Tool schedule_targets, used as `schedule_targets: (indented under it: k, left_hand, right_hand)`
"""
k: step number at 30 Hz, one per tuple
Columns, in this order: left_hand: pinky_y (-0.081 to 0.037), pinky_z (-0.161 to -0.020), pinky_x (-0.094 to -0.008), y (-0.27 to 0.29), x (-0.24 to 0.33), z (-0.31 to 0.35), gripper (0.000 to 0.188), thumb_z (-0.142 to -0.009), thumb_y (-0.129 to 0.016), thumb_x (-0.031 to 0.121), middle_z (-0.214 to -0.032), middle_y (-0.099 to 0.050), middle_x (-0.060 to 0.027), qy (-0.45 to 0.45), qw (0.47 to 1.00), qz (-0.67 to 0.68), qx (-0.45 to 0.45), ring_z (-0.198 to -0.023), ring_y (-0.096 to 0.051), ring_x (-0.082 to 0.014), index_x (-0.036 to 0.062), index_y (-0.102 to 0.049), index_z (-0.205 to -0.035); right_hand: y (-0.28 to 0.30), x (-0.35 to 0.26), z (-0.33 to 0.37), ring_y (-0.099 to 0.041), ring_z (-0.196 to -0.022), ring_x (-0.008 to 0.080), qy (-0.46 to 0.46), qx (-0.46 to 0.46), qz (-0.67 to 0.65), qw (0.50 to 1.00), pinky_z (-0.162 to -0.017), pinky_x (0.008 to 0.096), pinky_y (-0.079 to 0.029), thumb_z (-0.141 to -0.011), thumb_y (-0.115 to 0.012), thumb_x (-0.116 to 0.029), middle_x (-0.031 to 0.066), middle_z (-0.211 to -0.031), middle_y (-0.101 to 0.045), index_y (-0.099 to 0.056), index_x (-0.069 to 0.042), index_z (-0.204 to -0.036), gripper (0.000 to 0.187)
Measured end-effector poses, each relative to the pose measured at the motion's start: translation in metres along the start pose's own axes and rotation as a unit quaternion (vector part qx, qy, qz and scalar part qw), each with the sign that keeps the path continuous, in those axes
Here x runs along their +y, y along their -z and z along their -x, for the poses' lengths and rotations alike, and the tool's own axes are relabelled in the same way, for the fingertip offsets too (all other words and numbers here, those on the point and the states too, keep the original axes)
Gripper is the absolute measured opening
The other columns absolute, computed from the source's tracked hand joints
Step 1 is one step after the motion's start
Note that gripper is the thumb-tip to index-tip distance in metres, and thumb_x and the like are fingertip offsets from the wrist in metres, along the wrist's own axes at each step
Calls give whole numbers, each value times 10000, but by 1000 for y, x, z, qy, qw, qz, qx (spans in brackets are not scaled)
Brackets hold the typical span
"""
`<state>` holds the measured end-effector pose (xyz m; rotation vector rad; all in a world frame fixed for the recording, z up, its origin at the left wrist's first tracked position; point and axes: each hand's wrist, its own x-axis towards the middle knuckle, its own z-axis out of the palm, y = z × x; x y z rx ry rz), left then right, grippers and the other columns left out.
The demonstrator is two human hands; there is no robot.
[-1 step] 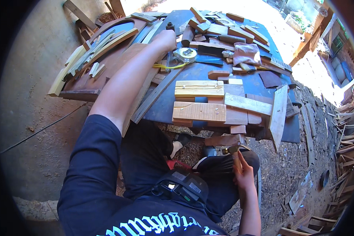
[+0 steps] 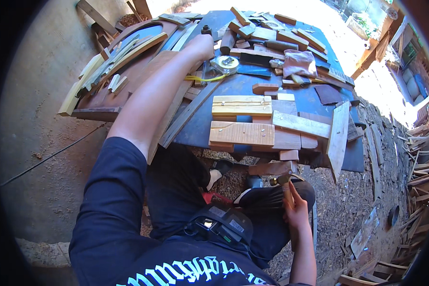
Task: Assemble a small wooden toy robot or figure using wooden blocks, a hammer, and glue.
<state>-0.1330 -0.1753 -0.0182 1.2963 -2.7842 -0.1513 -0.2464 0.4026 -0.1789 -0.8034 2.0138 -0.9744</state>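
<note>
My left arm stretches across the workbench point(image 2: 252, 101). At its far side my left hand point(image 2: 201, 47) is closed, its fingers turned away, so whatever they may hold is hidden. A small dark fitting point(image 2: 206, 30) stands just beyond the knuckles, and a clear-cased tape measure point(image 2: 226, 64) with a yellow strap lies to the hand's right. Over my right thigh, my right hand point(image 2: 296, 212) grips a hammer point(image 2: 287, 188) by its wooden handle, head upward. Between the hands, a yellowish wood block point(image 2: 241, 106) and a tan wood block point(image 2: 241, 133) lie on other pieces, with small metal bits on top.
Pale boards point(image 2: 337, 138) jut over the bench's near right edge. A pinkish cloth point(image 2: 300, 64) lies among blocks and offcuts at the back. Wood strips point(image 2: 110, 64) are stacked at the left. Wood chips cover the ground; scrap wood point(image 2: 422, 190) is piled at far right.
</note>
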Motion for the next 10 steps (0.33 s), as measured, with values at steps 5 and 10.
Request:
schedule_targets:
  k: [5,10]
  left_hand:
    - [-576,-838,-439,4,-5,13,217,-836,-717,160,-1030,-742,-222,-83,990,-7,114,-944,-722,-381,17,-778,-987]
    - [-562,-864,-423,38,30,147,308,-891,-729,239,-990,-754,-204,-122,954,194,192,-944,-747,-288,73,-742,-1150]
  right_hand:
    - [1,0,-2,-584,-476,98,8,1,-1,1000,-440,279,-510,-981,-642,-88,14,-718,-619,-419,-256,-1583,663]
    - [3,-2,4,-599,-490,104,-35,3,-47,998,-441,265,-506,-984,-641,-86,28,-746,-636,-410,-263,-1588,671]
